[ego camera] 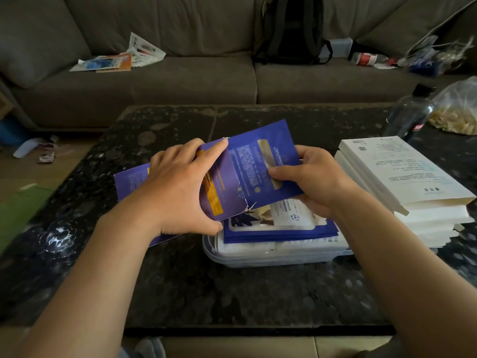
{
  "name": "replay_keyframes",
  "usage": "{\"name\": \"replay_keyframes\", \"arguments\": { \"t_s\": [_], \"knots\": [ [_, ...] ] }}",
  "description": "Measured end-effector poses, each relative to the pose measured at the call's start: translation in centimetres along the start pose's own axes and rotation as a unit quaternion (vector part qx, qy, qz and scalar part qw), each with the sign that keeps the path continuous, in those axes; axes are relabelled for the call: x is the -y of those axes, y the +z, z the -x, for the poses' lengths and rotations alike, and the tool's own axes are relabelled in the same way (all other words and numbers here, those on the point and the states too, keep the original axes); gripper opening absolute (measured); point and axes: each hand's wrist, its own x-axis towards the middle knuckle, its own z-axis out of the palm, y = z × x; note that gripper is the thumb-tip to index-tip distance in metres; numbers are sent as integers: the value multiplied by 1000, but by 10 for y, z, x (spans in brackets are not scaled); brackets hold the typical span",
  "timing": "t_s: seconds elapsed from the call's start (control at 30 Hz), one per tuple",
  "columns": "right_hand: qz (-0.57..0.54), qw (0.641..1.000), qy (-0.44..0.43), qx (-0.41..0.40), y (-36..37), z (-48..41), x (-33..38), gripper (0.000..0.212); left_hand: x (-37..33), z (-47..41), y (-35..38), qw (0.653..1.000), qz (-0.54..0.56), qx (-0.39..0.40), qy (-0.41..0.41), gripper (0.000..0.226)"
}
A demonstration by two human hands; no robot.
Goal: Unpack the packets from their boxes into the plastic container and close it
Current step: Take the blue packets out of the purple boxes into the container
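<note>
left hand gripping the torn purple box, right hand pinching the blue packets sticking out — right above the plastic container.

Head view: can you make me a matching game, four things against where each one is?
Things:
1 purple box
2 white boxes
3 container
4 backpack

Places:
a on the sofa
b gripped by the left hand
c stacked at the right of the table
d mid-table, packets inside

Pairs: 1-b; 2-c; 3-d; 4-a
</note>
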Motion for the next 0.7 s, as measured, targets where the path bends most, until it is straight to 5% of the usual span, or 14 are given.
{"name": "replay_keyframes", "arguments": {
  "t_s": [0.47, 0.7],
  "knots": [
    [-104, 989, -77, -75, -33, 1, 12, 35, 15, 4, -9, 997, 6, -7, -73, 142],
    [-111, 984, -134, -35, -44, 2, 8, 48, 21, 6, -11, 996, 3, -16, -88, 142]
  ]
}}
